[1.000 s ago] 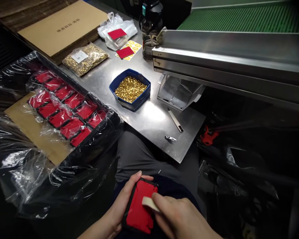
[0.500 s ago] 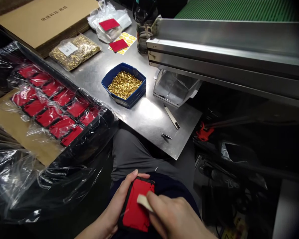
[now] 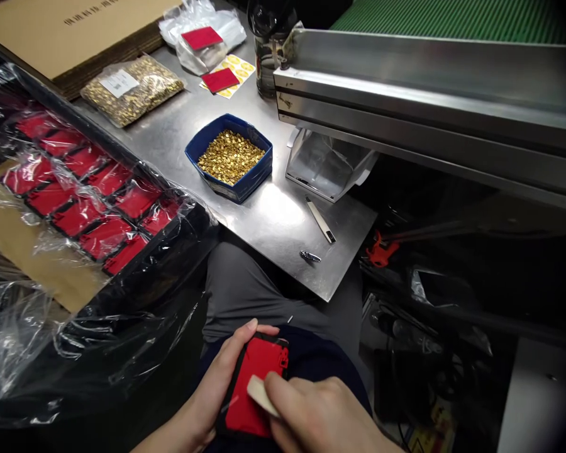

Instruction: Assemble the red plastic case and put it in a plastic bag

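Note:
Low in the view, over my lap, my left hand (image 3: 217, 384) grips a flat red part with a black frame (image 3: 248, 387) by its left edge, thumb along the top. My right hand (image 3: 321, 418) is closed on a small cream-coloured strip (image 3: 260, 394) and presses it against the red face of the part. A black box lined with clear plastic (image 3: 179, 251) on my left holds rows of the same red parts (image 3: 80, 182).
A steel table (image 3: 283, 220) carries a blue tub of small gold pieces (image 3: 229, 157), a bag of gold pieces (image 3: 131, 88), a small knife (image 3: 321, 220), a metal clip (image 3: 310, 256), a clear tray (image 3: 327, 167), a bottle (image 3: 268, 44) and cardboard (image 3: 70, 28). A conveyor with a steel rail (image 3: 429, 94) runs at right.
The cream strip in my right hand has slid down and left across the red part. My view has shifted slightly, so the table things sit higher and further left.

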`<control>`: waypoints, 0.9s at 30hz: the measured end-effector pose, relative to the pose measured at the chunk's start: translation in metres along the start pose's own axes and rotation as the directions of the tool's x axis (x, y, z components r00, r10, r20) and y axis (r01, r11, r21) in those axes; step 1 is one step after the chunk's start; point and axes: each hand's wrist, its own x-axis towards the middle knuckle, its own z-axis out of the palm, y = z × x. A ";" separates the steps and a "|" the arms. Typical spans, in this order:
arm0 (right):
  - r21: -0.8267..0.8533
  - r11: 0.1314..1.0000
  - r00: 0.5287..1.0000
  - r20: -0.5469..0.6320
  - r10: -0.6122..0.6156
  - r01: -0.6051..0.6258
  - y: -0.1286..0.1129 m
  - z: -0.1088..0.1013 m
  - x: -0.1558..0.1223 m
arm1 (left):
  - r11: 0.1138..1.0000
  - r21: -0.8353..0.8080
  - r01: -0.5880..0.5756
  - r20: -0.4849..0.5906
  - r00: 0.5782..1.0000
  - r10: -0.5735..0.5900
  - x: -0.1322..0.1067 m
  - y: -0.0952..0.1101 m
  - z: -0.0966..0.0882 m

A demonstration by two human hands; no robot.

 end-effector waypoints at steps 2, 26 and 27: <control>0.053 0.998 1.000 -0.022 0.020 -0.019 0.000 -0.003 0.000 | 1.000 0.000 0.015 -0.006 1.000 -0.015 -0.001 0.000 0.000; 0.173 0.983 0.997 -0.040 0.070 -0.062 -0.003 -0.011 0.002 | 0.991 -0.120 0.059 0.032 0.998 -0.055 0.002 -0.004 -0.009; 0.189 0.979 0.995 -0.042 0.088 -0.079 -0.004 -0.011 0.002 | 0.989 -0.128 0.070 0.037 0.997 -0.066 0.002 -0.004 -0.010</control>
